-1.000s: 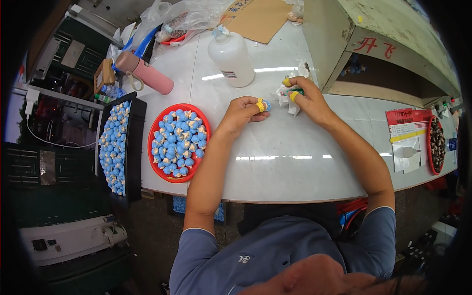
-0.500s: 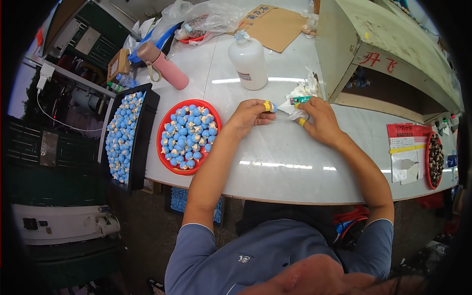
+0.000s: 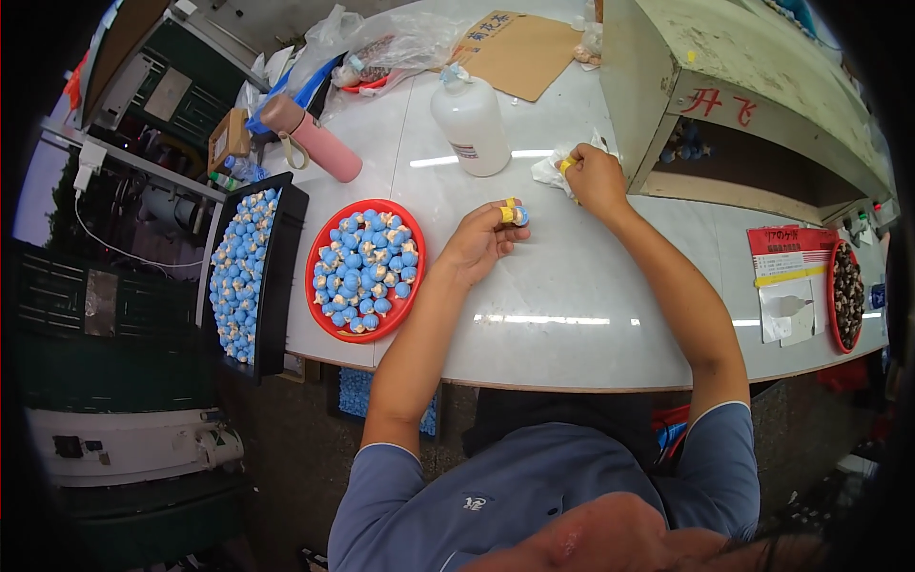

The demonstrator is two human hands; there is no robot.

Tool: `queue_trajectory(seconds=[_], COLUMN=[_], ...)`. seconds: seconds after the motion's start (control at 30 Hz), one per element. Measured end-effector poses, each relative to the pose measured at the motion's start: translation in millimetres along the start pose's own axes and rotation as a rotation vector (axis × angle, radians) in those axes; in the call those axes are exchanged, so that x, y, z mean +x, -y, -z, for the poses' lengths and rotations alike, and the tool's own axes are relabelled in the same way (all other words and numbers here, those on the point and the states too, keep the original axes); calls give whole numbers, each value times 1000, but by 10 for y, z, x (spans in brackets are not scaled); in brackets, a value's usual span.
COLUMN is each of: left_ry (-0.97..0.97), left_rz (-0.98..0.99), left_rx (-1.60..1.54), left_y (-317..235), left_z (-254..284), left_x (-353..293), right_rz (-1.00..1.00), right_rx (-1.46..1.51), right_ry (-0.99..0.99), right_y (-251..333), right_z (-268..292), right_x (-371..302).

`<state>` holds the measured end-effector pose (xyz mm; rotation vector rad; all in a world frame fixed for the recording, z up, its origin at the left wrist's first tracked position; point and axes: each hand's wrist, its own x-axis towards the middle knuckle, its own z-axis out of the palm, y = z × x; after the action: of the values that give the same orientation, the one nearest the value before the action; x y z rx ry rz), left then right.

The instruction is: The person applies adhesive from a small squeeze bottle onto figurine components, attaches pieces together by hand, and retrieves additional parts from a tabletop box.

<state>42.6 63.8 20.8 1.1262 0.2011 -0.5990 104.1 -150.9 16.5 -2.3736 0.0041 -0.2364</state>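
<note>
My left hand (image 3: pixel 474 246), with yellow tape on its fingers, is closed on a small blue ball-shaped piece (image 3: pixel 520 216) that shows at the fingertips. Beyond it to the right, my right hand (image 3: pixel 600 181) has its fingers pressed together over a crumpled white tissue (image 3: pixel 548 172). Whatever those fingers grip is hidden from sight. At the left, a red round tray (image 3: pixel 312 276) holds many blue balls with cream star-shaped parts. More of these pieces fill a black bin (image 3: pixel 278 276) beside it.
A white plastic bottle (image 3: pixel 472 124) stands beyond my hands, and a pink flask (image 3: pixel 324 148) to its left. Cardboard (image 3: pixel 524 52) lies at the back. On the right are a metal cabinet (image 3: pixel 658 114), a red-and-white packet (image 3: pixel 786 253) and a red tray (image 3: pixel 833 315) of dark pieces.
My left hand has drawn nearer and slightly left with the blue piece. My right hand has moved farther away over the tissue. The green tube at its fingers is now out of sight.
</note>
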Motion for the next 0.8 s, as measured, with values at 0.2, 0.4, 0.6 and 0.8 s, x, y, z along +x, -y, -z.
queue_trajectory(seconds=[0.2, 0.4, 0.6, 0.8], left_ry=[2, 53, 165, 180], left_rz=[-61, -15, 18, 85], left_rx=[-88, -154, -166, -166], left_y=[74, 80, 139, 228], left_z=[17, -27, -68, -200], left_x=[-26, -104, -120, -164], right_rz=[-133, 60, 66, -177], right_rx=[401, 413, 324, 528], right_ry=[47, -36, -42, -106], right_y=[-66, -126, -344, -560], right_z=[31, 318, 619, 883], right_x=[-54, -522, -988, -1098])
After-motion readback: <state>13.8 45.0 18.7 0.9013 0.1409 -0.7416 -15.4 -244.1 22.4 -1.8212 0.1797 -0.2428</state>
